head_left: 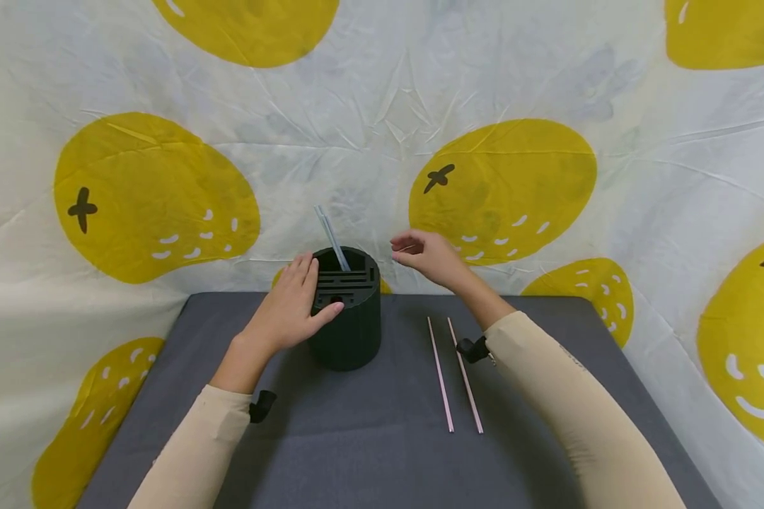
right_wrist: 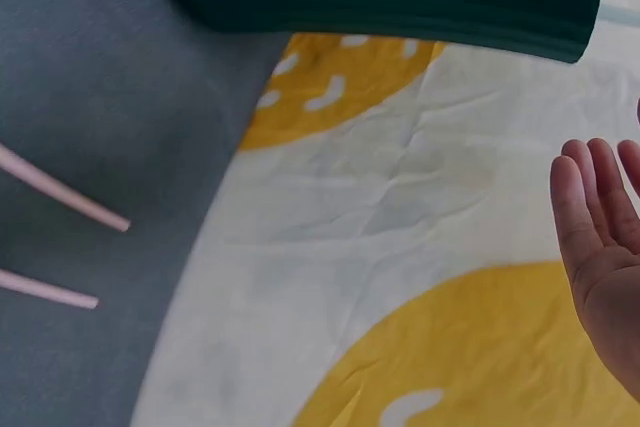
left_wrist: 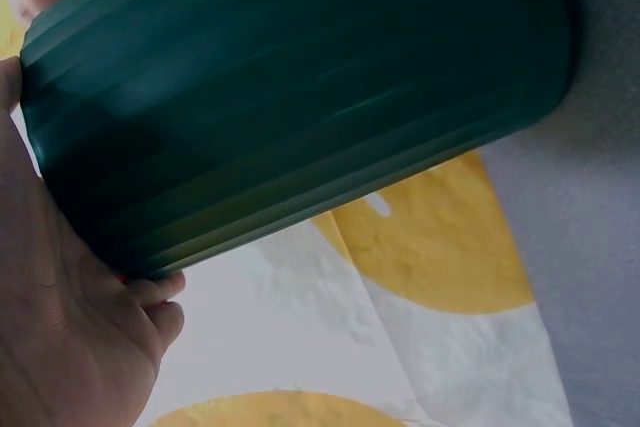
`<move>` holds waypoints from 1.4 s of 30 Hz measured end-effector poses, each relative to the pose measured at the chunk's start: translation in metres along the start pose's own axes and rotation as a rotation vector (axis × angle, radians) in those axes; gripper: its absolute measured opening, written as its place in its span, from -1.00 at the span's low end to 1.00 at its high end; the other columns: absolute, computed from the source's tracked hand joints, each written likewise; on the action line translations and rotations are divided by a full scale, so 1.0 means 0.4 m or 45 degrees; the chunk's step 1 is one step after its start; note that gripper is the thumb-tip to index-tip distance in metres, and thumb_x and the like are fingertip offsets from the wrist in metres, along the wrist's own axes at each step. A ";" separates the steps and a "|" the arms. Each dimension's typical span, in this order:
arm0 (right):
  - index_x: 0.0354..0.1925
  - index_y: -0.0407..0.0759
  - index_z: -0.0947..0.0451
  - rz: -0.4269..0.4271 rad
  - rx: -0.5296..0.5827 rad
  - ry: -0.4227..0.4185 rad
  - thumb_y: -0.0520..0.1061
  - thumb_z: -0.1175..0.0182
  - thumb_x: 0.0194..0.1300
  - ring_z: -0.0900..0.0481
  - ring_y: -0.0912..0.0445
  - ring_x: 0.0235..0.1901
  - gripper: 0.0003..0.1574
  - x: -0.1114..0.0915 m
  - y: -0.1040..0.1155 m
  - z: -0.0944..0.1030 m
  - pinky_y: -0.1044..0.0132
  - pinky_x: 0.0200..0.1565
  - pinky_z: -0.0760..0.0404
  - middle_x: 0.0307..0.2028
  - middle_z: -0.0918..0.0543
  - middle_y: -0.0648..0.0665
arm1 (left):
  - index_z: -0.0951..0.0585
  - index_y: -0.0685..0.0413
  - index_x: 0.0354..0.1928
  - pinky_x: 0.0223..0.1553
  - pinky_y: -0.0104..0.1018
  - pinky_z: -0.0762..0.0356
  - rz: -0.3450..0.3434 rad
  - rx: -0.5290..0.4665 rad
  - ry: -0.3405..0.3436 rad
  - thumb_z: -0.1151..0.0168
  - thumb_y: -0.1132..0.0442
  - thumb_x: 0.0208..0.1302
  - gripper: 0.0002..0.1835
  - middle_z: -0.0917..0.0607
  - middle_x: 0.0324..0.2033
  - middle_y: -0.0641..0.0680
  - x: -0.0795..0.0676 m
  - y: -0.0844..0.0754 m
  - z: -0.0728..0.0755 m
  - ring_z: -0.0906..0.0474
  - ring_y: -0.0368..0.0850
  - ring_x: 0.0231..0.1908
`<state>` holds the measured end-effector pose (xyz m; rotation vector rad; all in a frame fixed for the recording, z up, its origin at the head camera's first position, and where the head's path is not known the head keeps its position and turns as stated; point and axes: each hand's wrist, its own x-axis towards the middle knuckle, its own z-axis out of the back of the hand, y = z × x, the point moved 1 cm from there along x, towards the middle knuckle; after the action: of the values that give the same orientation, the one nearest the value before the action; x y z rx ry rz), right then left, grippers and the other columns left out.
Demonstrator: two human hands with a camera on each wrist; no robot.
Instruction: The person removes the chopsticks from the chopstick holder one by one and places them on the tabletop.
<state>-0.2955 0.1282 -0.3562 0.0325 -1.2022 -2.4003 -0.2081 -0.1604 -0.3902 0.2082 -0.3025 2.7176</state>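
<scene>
Two pink straws lie nearest you at 5 o'clock; your left hand grips the dark green holder at centre, your right hand hovers empty, fingers relaxed, at 1 o'clock

Left hand hides part of holder top. Straw base is concealed inside. Right hand is cut by the right-wrist frame edge.

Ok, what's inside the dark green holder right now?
One pale straw stands in a back slot of the dark green holder, leaning left. The slotted insert hides its lower end and the bottom. The left hand covers part of the rim.
</scene>
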 end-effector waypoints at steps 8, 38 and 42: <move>0.16 -0.07 -0.54 0.032 0.051 0.023 0.02 -0.28 0.29 -0.64 0.09 0.00 -0.51 0.059 0.057 -0.040 0.14 0.06 -0.64 0.00 -0.68 -0.07 | 0.13 0.18 0.52 0.51 0.12 0.16 0.016 -0.026 -0.003 0.38 -0.58 0.23 0.12 0.16 0.53 0.21 -0.001 0.003 -0.003 0.27 0.13 0.53; -0.19 -0.09 -0.61 0.022 -0.256 0.080 -0.03 -0.32 0.25 -0.62 0.10 -0.26 -0.79 0.173 0.171 -0.153 0.28 -0.21 -0.64 -0.22 -0.69 -0.06 | 0.08 0.22 0.52 0.50 0.11 0.13 -0.016 -0.013 -0.028 0.39 -0.55 0.25 0.10 0.11 0.53 0.23 -0.008 0.002 0.001 0.24 0.13 0.53; -0.21 -0.08 -0.61 0.024 -0.290 0.078 -0.04 -0.31 0.26 -0.61 0.10 -0.28 -0.82 0.174 0.172 -0.158 0.30 -0.23 -0.63 -0.25 -0.69 -0.06 | 0.07 0.21 0.52 0.51 0.10 0.16 -0.013 -0.020 -0.031 0.39 -0.55 0.25 0.10 0.12 0.53 0.22 -0.008 0.002 -0.001 0.25 0.12 0.53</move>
<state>-0.3178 0.0167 -0.3306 0.0232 -0.8925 -2.4855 -0.2056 -0.1623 -0.3914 0.2379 -0.3281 2.7033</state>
